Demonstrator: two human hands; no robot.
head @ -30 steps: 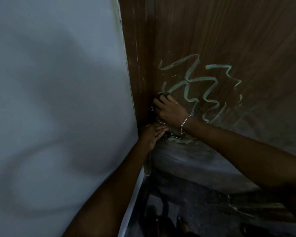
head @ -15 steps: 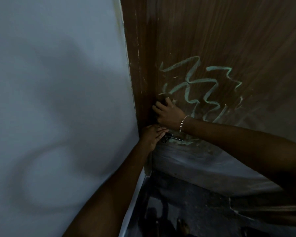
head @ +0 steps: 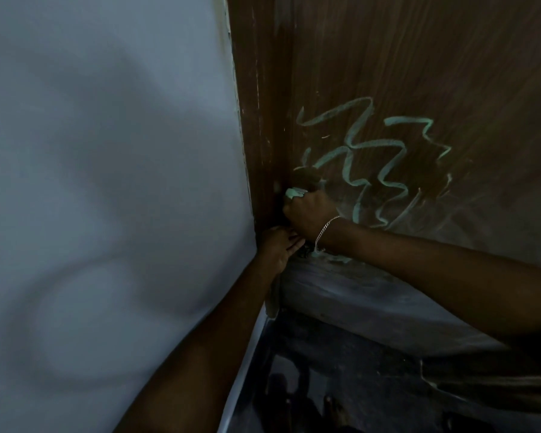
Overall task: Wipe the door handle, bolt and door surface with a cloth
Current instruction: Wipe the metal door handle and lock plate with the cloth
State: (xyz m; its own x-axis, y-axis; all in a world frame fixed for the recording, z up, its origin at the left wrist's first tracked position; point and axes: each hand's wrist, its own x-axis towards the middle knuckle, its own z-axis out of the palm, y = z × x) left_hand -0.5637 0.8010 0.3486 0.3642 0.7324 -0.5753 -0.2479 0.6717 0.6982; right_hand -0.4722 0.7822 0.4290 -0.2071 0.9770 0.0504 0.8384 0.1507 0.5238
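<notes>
A dark brown wooden door (head: 403, 73) stands in front of me with pale green scribbles (head: 372, 157) across it. My right hand (head: 310, 210), with a thin chain at the wrist, is fisted against the door's left edge around a pale green cloth (head: 295, 193) that peeks out above the knuckles. Just below it, my left hand (head: 278, 245) rests flat on the door edge beside a small metal bolt (head: 308, 251), which is mostly hidden. The handle is hidden behind my hands.
A pale grey wall (head: 107, 182) fills the left half of the view and meets the door frame (head: 256, 120). The lower door (head: 372, 307) looks greyish and smeared. A dark floor (head: 341, 385) lies below, dimly lit.
My right hand has closed from flat fingers into a fist, and the green cloth now shows above it. My left hand has stayed in place by the bolt.
</notes>
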